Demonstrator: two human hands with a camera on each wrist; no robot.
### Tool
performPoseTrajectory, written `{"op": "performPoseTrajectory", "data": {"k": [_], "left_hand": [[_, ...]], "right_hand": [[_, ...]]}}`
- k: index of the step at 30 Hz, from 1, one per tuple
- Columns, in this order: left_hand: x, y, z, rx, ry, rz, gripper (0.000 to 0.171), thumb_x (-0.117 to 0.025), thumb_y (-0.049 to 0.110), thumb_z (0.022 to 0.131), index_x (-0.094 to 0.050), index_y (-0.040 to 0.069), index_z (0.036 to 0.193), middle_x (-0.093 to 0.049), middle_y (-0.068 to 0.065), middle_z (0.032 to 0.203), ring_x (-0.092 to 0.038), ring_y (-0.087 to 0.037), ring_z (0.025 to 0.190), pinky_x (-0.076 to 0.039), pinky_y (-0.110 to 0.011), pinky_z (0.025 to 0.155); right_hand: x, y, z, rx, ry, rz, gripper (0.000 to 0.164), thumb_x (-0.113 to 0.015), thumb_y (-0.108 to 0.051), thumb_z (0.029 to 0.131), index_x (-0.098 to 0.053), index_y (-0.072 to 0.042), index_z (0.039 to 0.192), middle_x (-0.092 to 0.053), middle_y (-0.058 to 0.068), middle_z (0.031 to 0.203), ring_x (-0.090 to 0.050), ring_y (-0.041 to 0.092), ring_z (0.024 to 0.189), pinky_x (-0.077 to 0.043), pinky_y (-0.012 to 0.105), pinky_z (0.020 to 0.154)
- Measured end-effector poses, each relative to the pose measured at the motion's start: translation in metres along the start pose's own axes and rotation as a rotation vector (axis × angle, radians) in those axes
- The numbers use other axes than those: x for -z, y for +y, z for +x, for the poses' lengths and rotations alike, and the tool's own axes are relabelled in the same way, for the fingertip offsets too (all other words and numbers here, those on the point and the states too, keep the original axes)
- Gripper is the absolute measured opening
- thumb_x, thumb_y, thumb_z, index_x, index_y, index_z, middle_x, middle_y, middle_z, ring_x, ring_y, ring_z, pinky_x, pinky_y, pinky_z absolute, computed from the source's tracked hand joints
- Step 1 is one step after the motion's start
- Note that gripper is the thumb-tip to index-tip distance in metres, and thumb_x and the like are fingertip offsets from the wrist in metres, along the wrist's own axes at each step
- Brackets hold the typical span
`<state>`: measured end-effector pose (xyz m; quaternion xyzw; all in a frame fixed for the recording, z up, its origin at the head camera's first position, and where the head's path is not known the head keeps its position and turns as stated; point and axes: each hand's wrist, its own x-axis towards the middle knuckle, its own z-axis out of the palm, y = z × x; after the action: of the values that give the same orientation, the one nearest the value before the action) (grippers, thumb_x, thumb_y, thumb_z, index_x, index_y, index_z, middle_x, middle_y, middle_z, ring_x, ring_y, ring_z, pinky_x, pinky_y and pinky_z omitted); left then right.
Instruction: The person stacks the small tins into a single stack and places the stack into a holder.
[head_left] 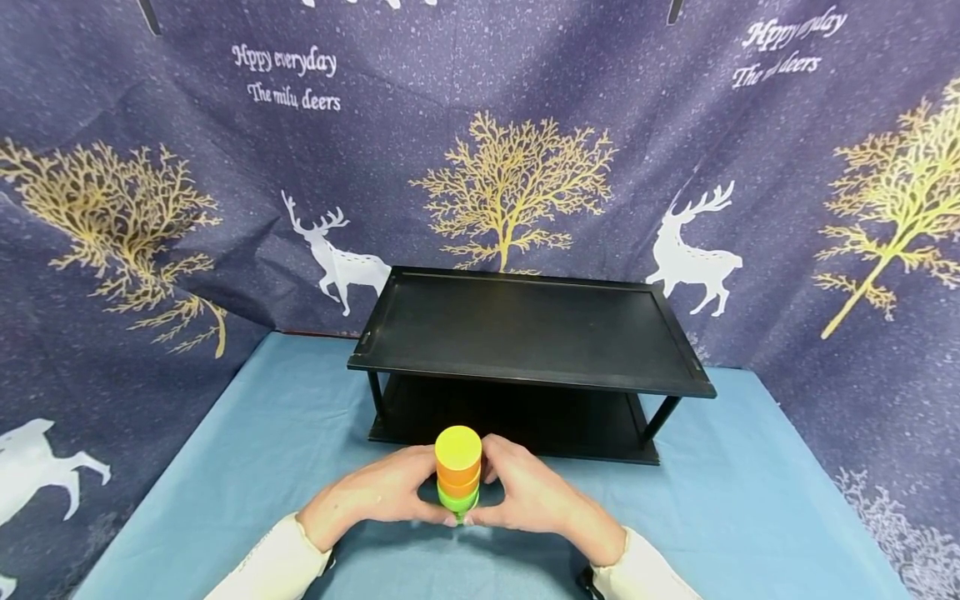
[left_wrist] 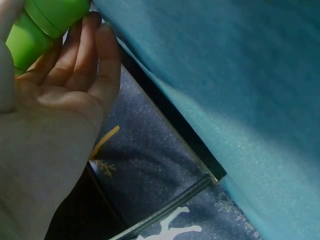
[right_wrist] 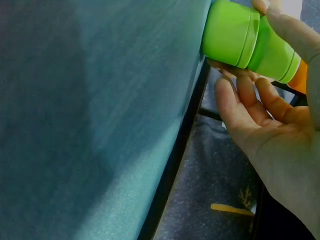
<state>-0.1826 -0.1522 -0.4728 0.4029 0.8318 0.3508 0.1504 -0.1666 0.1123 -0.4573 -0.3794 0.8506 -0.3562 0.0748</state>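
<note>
A stack of round, cup-like pieces [head_left: 458, 452] stands upright in front of me, with a yellow top, orange below it and green at the bottom. My left hand [head_left: 392, 487] holds it from the left, and my right hand [head_left: 531, 490] from the right. Both thumbs lie on the near side by the green part, with fingers curving around the far side. The left wrist view shows green pieces [left_wrist: 47, 22] between that hand's thumb and fingers. In the right wrist view, green pieces [right_wrist: 231, 34] meet an orange one [right_wrist: 298, 78] beside my fingers.
A black two-tier shelf stands just behind my hands, its top board [head_left: 517, 333] above a lower board [head_left: 510, 417]. Blue cloth [head_left: 750, 517] covers the table. A dark printed curtain [head_left: 360, 167] with deer and trees hangs behind and at both sides.
</note>
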Motion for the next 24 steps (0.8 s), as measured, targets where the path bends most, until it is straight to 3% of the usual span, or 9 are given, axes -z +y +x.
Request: {"op": "performPoseTrajectory", "data": {"k": [14,24], "left_hand": [[0.0014,-0.0002,-0.0001,-0.017,0.016,0.023,0.062,-0.088,0.047,0.087,-0.056,0.039,0.139,-0.063,0.022,0.129,-0.061,-0.002,0.114,-0.052,-0.033,0.108],[0.0036,0.0,0.0009,-0.004,0.032,0.014,0.058,-0.091,0.046,0.083,-0.063,0.036,0.133,-0.067,0.021,0.122,-0.064,0.0,0.104,-0.057,-0.024,0.091]], "right_hand": [[-0.0044,-0.0015,0.0024,-0.022,-0.067,0.038,0.062,-0.092,-0.019,0.086,-0.057,-0.019,0.137,-0.065,-0.01,0.123,-0.062,0.001,0.104,-0.059,0.024,0.09],[-0.005,-0.0022,0.0025,-0.017,-0.065,0.045,0.057,-0.091,-0.017,0.087,-0.061,-0.018,0.135,-0.068,-0.008,0.122,-0.064,0.0,0.105,-0.06,0.023,0.088]]}}
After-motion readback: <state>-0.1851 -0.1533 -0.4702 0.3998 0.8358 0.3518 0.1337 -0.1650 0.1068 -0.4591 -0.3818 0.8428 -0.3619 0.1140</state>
